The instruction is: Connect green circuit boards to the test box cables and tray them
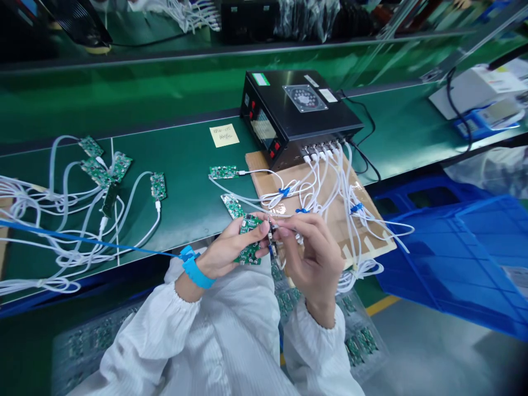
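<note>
My left hand (229, 245), with a blue wrist strap (197, 269) at its wrist, grips a green circuit board (248, 247) between thumb and fingers. Just right of that board, a second board (271, 239) stands nearly edge-on between my two hands. The fingertips of my right hand (311, 250) are pinched together at its upper edge; what lies between them is hidden. Behind my left hand, another green board (231, 205) rests tilted on the bench. Farther back lies a board (224, 172) with a white cable plugged into its right end.
A black box (301, 113) with white cables (317, 187) plugged in stands on cardboard (367, 212). At left, several boards (97, 171) lie among cables on the green bench (177, 143). A blue bin (462, 242) is at right. Trays of boards (363, 346) sit below.
</note>
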Action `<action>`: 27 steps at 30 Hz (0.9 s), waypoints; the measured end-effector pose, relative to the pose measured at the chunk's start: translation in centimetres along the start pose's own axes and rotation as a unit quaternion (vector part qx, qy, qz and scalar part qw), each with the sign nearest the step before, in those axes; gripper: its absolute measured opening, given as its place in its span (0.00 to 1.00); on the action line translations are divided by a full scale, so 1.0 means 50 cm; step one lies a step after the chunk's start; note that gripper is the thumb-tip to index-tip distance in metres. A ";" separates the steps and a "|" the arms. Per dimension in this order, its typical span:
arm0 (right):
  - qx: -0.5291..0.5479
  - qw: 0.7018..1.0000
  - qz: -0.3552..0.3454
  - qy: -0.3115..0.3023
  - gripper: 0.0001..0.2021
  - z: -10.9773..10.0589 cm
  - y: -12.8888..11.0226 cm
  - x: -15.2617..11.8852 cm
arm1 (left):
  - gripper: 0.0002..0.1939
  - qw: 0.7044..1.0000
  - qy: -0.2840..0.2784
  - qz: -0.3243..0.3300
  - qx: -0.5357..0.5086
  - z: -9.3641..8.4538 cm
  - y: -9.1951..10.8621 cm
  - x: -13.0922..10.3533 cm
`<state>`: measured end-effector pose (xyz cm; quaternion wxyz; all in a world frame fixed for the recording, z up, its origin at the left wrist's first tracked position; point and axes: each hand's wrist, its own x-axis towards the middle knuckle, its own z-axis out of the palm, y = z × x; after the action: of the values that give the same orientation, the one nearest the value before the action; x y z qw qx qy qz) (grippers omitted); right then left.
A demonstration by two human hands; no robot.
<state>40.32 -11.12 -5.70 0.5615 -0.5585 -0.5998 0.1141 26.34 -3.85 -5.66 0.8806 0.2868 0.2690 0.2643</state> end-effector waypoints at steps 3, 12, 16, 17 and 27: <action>-0.030 0.999 -0.023 0.003 0.13 0.003 -0.003 0.001 | 0.26 1.000 -0.003 -0.009 -0.004 -0.004 0.001 0.001; -0.053 0.998 -0.043 -0.006 0.12 0.007 -0.001 -0.003 | 0.23 0.999 -0.022 -0.040 0.002 -0.015 0.007 0.003; -0.069 0.996 -0.053 -0.006 0.12 0.012 0.002 0.005 | 0.24 0.999 -0.024 -0.043 0.013 -0.009 0.008 0.006; -0.080 0.995 -0.053 -0.006 0.12 0.013 0.002 0.005 | 0.23 0.999 -0.014 -0.041 0.017 -0.008 0.008 0.007; -0.262 0.964 0.005 0.037 0.13 0.001 -0.006 -0.137 | 0.17 0.999 0.026 -0.025 -0.026 0.003 0.028 0.015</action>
<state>38.39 -16.66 -9.20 0.4168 -0.6929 -0.5847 -0.0647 26.52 -2.48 -4.91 0.8868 0.2505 0.2919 0.2561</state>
